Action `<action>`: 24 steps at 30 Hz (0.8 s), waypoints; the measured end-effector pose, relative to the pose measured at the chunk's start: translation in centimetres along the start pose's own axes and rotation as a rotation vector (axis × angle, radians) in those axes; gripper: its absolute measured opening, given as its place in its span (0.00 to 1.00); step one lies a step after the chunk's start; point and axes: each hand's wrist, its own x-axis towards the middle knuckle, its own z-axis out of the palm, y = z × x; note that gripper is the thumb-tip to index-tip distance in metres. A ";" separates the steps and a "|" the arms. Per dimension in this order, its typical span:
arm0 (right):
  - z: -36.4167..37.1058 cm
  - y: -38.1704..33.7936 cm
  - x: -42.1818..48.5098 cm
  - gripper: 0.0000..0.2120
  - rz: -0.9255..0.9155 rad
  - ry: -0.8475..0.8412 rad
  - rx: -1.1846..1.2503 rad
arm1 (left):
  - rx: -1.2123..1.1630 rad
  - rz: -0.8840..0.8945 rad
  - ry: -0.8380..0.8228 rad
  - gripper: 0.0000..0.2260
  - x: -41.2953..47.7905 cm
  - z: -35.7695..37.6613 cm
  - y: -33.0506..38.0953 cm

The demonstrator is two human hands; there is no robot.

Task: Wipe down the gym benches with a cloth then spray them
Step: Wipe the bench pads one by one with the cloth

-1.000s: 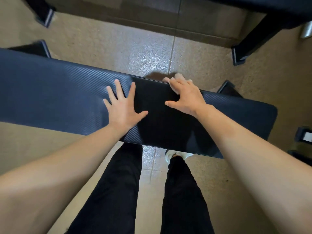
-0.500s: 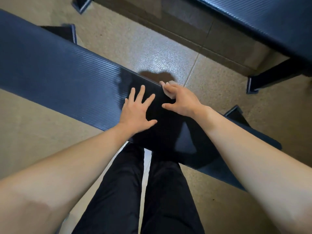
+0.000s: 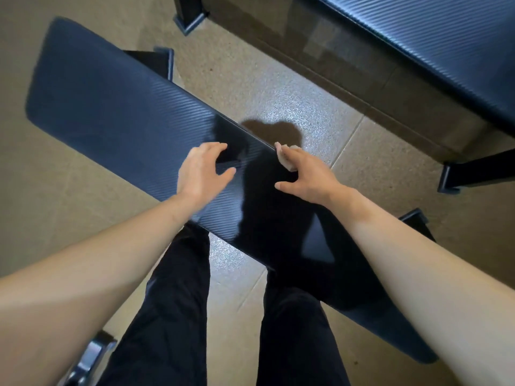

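Observation:
A long dark blue padded gym bench (image 3: 111,112) with a ribbed sheen runs from upper left to lower right under me. My left hand (image 3: 202,171) hovers over its middle, fingers curled and apart, holding nothing. My right hand (image 3: 302,174) is at the bench's far edge, fingers bent over that edge, thumb spread, with nothing in it. A second padded bench (image 3: 446,45) crosses the upper right corner. No cloth or spray bottle is in view.
Tan speckled floor tiles (image 3: 250,79) lie around the bench. Black bench feet stand at the top middle (image 3: 189,20), right (image 3: 457,176) and behind the near bench (image 3: 158,62). My legs in black trousers (image 3: 178,302) stand against the near side. A metal part (image 3: 89,360) shows bottom left.
My view has swung so the bench runs more diagonally. My left hand has lifted from flat on the pad, its fingers now curled. My right hand has stayed at the far edge.

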 end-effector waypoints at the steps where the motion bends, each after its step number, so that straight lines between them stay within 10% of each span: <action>1: 0.0 -0.5 0.6 0.44 0.009 0.004 0.030 | 0.005 -0.050 0.034 0.27 0.6 -0.6 -0.8; 24: 2.6 -22.3 20.2 0.42 -0.009 -0.037 -0.010 | 0.190 -0.265 -0.046 0.56 10.8 -11.7 -18.1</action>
